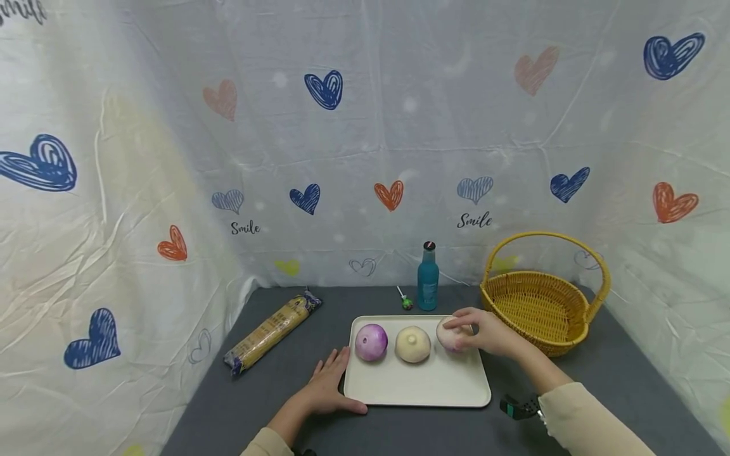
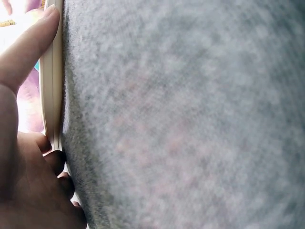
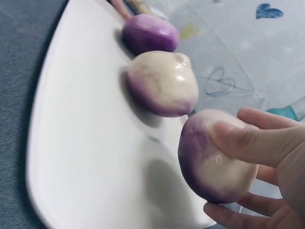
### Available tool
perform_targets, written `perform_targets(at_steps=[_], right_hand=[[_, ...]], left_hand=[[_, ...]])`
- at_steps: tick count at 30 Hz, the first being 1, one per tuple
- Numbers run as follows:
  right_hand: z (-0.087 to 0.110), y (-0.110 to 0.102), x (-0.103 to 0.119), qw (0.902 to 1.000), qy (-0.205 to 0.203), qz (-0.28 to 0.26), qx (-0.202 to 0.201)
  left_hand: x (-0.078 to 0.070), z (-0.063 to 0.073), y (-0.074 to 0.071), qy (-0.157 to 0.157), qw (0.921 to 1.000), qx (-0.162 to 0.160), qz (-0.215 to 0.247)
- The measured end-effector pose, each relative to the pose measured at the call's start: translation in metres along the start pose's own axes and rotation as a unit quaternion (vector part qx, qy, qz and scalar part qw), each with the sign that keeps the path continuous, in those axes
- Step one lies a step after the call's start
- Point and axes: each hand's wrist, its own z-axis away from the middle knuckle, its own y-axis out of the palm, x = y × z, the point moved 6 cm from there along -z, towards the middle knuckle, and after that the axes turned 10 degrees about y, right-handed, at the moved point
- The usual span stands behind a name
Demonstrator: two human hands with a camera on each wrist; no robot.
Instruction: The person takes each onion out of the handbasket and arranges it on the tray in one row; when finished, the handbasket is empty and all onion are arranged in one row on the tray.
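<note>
On a cream tray (image 1: 416,392) stand two round purple-and-white turnips: a mostly purple one (image 1: 371,342) at the left and a pale one with a nub (image 1: 413,344) in the middle. At the tray's right end, my right hand (image 1: 481,330) grips a third turnip (image 3: 217,157) between thumb and fingers. The right wrist view shows this turnip tilted, with its shadow on the tray beneath. My left hand (image 1: 329,386) rests at the tray's near left corner, fingers along the left side and thumb at the front edge. In the left wrist view that thumb touches the rim.
A yellow wicker basket (image 1: 570,342) with a tall handle stands to the right. Behind the tray are a blue bottle (image 1: 428,282) and a green lollipop (image 1: 407,303). A long packet of noodles (image 1: 274,329) lies at the left on the grey table (image 1: 399,434).
</note>
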Motion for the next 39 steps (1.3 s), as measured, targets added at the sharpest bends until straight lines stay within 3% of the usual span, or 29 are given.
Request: perform_targets(at_steps=[10,15,22,30,33,39], right_hand=[[0.004,0.018,-0.002,0.9995,0.01,0.03,0.004],[0.003,0.02,-0.002,0.9994,-0.002,0.036,0.0],[0.003,0.022,-0.004,0.9989,0.01,0.047,0.005],[0.005,0.015,0.003,0.9984,-0.002,0.056,0.003],[0.007,0.011,0.005,0.9982,-0.009,0.06,-0.002],[0.025,-0.012,0.011,0.9979,-0.02,0.048,-0.038]], left_hand=[[0.002,-0.001,0.001,-0.002,1.0,0.003,-0.003],[0.003,0.0,0.0,-0.003,1.0,0.004,-0.002],[0.0,0.002,-0.001,0.001,1.0,0.004,-0.007],[0.014,-0.004,0.005,-0.001,1.0,-0.007,0.0],[0.011,-0.001,0.003,0.003,1.0,-0.003,0.008],[0.008,0.007,-0.014,0.013,0.9986,-0.013,0.05]])
